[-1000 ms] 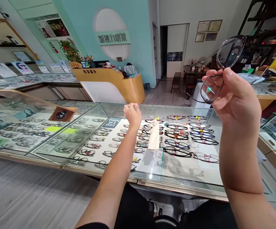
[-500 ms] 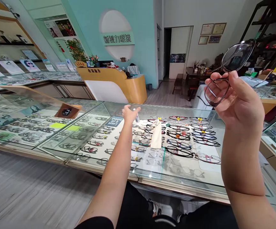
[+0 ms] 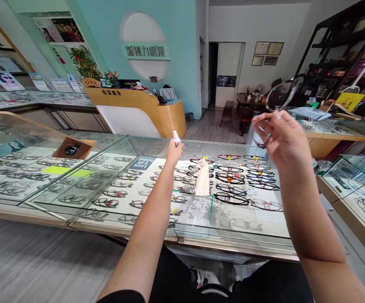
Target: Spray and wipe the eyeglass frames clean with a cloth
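My left hand (image 3: pixel 175 152) is closed round a small white spray bottle (image 3: pixel 176 137), whose top sticks up above the fingers over the far part of the glass counter. Raised at the right, my right hand (image 3: pixel 285 136) pinches a pair of eyeglasses (image 3: pixel 280 96) with a thin dark frame; one round lens stands above the fingers, the other is partly behind them. A cream cloth (image 3: pixel 202 180) lies crumpled on the counter between the two arms. Beneath the glass are rows of eyeglass frames (image 3: pixel 231 189).
The glass display counter (image 3: pixel 185 238) stretches across in front of me. On its left part sits a brown stand (image 3: pixel 72 148) with a dark object. Farther back are a wooden reception desk (image 3: pixel 170 120) and a bench (image 3: pixel 227 111). Another glass case (image 3: pixel 355 176) stands at the right.
My left hand, open beside the spray bottle before, has closed on it and lifted it slightly. My right hand has moved left and a little lower in view with the eyeglasses. The view has shifted right.
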`<state>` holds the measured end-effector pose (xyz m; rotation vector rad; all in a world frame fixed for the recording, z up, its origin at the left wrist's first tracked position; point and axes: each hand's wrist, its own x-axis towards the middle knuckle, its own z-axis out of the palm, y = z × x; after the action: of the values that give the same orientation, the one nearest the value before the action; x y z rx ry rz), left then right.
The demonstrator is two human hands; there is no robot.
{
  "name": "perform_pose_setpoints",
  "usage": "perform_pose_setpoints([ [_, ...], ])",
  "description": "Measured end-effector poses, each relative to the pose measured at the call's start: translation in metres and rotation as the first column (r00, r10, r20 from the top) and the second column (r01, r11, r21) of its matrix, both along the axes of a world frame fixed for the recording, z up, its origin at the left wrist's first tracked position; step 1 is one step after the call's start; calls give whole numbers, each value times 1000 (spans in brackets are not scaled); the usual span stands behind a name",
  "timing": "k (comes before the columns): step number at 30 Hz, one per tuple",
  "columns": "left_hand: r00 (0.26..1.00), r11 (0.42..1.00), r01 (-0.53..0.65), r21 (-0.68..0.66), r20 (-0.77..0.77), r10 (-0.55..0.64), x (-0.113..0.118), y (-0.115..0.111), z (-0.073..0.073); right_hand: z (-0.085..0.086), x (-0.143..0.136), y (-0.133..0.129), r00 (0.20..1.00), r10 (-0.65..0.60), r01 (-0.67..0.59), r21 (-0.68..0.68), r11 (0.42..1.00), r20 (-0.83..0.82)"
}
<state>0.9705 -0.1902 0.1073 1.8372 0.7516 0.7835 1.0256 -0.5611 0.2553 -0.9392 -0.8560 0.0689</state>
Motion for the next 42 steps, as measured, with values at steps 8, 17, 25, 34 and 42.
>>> perform_pose_setpoints([
  [8,772,745,619,-250,369,-517,-5,-109,40,-89,19,19,969,8,-51,-169,984,-245],
  [17,679,654,730,-197,311,-664,-5,-155,26,-136,13,37,952,84,-163,-257,952,-293],
  [25,807,829,547,115,191,-559,-1,-161,10,-143,4,39,948,137,-223,-289,931,-288],
  [34,818,831,533,159,155,-554,3,-159,7,-145,2,41,941,180,-261,-275,925,-286],
  [42,826,833,521,186,134,-547,-3,-164,12,-138,7,36,929,167,-249,-224,942,-330],
])
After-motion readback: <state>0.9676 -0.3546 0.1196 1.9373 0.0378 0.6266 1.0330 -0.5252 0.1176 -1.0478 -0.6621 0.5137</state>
